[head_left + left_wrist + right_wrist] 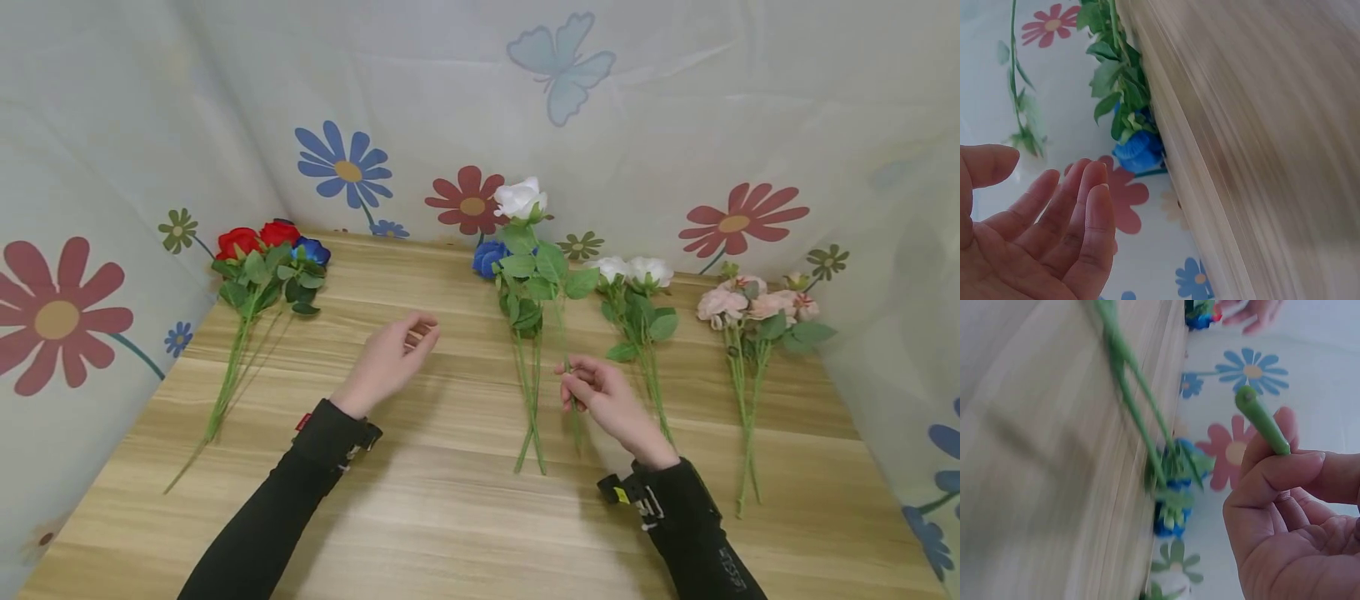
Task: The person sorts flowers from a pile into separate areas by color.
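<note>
Pinched between the thumb and fingers of the right hand (611,404) is the green stem (1266,422) of a single white rose (521,198), held up over the desk (450,525) with its bloom tilted away toward the patterned cloth (420,67) at the back. In the right wrist view, the lower end of the stem is seen jutting past the fingertips. Nothing is held by the left hand (386,358); its fingers are loosely bent, its thumb is kept apart from them, and it is poised above the desk, well to the left of the raised flower.

In the head view, blue roses (490,259) are partly covered by the white rose's leaves; their stems are laid crossed near their lower ends. To the right, two white roses (650,272) are set down, part of their stems hidden by the right hand. Farther right, pink flowers (722,305) are gathered in a bunch. At the far left, red roses (238,242) are grouped with a blue rose (311,250). Both forearms are covered by black sleeves (258,508), and printed flowers and a pale butterfly (566,71) are shown on the cloth.
</note>
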`<state>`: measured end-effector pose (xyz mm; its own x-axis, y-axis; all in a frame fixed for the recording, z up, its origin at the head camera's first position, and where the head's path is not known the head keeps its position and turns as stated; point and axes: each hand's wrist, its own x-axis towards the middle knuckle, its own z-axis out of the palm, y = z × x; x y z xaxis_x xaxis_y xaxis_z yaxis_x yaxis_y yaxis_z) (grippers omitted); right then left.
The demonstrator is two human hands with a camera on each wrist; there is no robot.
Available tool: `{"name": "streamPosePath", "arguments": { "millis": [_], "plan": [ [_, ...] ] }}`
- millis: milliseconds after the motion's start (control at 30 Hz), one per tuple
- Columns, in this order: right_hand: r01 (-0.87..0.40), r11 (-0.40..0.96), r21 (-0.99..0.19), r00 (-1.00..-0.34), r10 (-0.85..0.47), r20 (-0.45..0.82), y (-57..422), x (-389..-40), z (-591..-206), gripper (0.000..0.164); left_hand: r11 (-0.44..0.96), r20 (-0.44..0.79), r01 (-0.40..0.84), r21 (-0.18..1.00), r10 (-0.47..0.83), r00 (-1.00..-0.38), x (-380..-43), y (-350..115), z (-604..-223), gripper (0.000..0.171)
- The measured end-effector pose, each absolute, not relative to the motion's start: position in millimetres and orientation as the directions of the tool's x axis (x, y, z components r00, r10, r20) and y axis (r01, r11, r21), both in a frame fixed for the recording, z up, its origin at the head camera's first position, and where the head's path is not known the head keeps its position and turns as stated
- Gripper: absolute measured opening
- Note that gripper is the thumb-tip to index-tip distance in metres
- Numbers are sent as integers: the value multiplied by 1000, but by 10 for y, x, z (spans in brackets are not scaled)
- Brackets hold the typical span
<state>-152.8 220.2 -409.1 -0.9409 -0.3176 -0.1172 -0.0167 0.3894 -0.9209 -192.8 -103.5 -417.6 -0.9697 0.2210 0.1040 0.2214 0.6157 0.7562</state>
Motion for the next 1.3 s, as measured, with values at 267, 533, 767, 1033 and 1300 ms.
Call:
{"name": "streamPosePath", "arguments": {
  "millis": [267,533,767,1033,1300],
  "plan": [
    [9,455,-890,-957,-254,-139,2626,-1499,-4035,31,663,124,218,716,186,-975,-1907,-1308,-4142,35],
    [55,464,-884,-961,-215,-172,3001,-1433,-4060,33,680,132,209,702,165,-978,-1886,-1501,-4159,34],
    [109,452,-885,-950,-214,-226,3275,-1370,-4060,35,686,123,202,699,163,-979,-1864,-1556,-4179,35],
    [122,541,-832,-953,-172,-251,3402,-1369,-4120,35,694,121,204,690,167,-979,-1830,-1562,-4186,35],
    [37,694,-719,-965,-163,-207,3433,-1371,-4161,31,697,128,206,687,163,-978,-1818,-1554,-4195,34]
  ]
}}
